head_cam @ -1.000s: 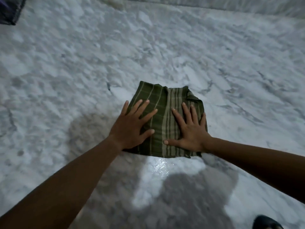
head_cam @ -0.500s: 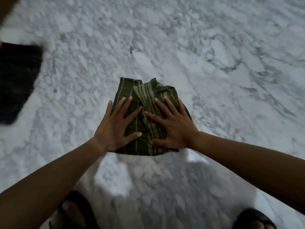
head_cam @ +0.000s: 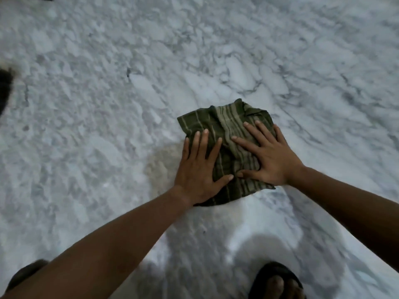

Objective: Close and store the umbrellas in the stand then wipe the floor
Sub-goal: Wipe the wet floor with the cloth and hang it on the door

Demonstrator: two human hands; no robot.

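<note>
Right now both the left hand (head_cam: 199, 169) and right hand (head_cam: 267, 157) press flat, fingers spread, on the folded green striped cloth (head_cam: 228, 152) lying on the marble floor (head_cam: 108, 104); soft and light, it likely bunches unless pushed through the palms

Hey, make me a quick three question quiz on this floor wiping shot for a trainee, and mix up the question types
1. True or false: the left hand and the right hand both press flat, fingers spread, on the green striped cloth.
2. The cloth lies on: A a rug, B the marble floor, C a table.
3. Fill in: the cloth's paler striped band runs under the ___ hand.

Key: 1 true; 2 B; 3 right.
</note>
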